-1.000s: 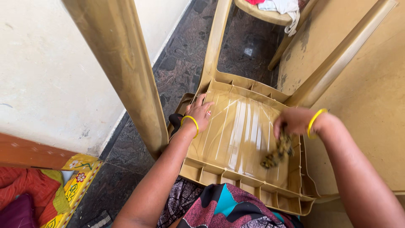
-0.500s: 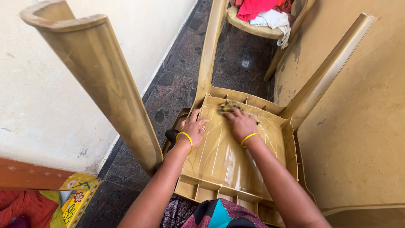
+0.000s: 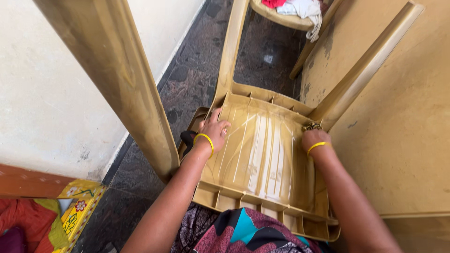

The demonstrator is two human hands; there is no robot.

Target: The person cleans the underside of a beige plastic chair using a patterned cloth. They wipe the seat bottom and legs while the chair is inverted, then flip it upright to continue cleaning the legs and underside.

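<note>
An upturned tan plastic chair (image 3: 262, 154) lies in front of me, its ribbed underside facing up and its legs sticking toward me and away. My left hand (image 3: 213, 129), with a yellow bangle, rests flat on the left rim of the seat underside. My right hand (image 3: 314, 139), also with a yellow bangle, presses a dark mottled cloth (image 3: 311, 126) into the far right corner of the underside, by the base of a leg. Most of the cloth is hidden under my fingers.
A thick chair leg (image 3: 117, 79) rises at left, close to the white wall (image 3: 42, 93). A second tan chair (image 3: 286, 14) with clothes on it stands at the back on the dark stone floor (image 3: 197, 70). Colourful fabric (image 3: 33, 220) lies at bottom left.
My right hand with the cloth swept from the right side to the far middle of the underside, then to the far right corner. My left hand stayed on the left rim.
</note>
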